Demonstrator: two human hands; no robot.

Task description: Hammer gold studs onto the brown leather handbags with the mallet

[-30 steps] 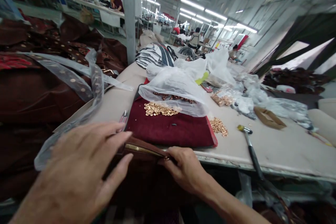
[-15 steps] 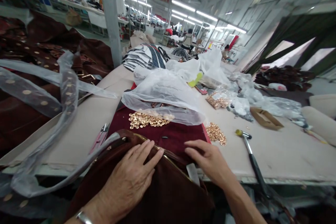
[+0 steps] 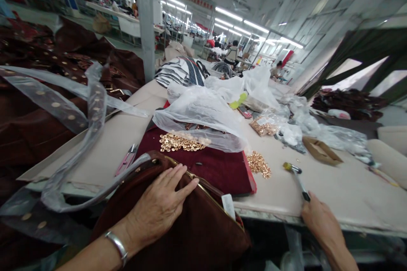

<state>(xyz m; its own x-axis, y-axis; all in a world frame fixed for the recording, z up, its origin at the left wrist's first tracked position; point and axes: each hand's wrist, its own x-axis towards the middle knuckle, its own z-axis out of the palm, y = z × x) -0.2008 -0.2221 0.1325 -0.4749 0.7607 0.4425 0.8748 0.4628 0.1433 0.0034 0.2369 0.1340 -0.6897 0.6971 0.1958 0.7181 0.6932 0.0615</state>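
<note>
Brown bag: your bag [image 3: 197,237] hangs at the table's front edge, right in front of you, a brass zipper [image 3: 211,200] running along its top and a white tag [image 3: 228,206] standing up near the right end.
Left hand: your left hand [image 3: 160,203] lies open on the bag, fingers stretched flat across the zipper edge.
Right hand: your right hand [image 3: 322,220] is closed around the dark handle of a hammer [image 3: 299,182], its yellow-tipped head pointing away from you.
Maroon cloth: beyond the bag, the cloth [image 3: 219,173] bears gold buttons [image 3: 181,143] beside a translucent plastic bag [image 3: 200,108].
Copper-coloured pile: small pieces [image 3: 259,164], apparently metal fittings though too small to be sure, lie just right of the cloth.
Pink snips: these [image 3: 125,161] rest on the table [image 3: 273,203], left of the cloth.
</note>
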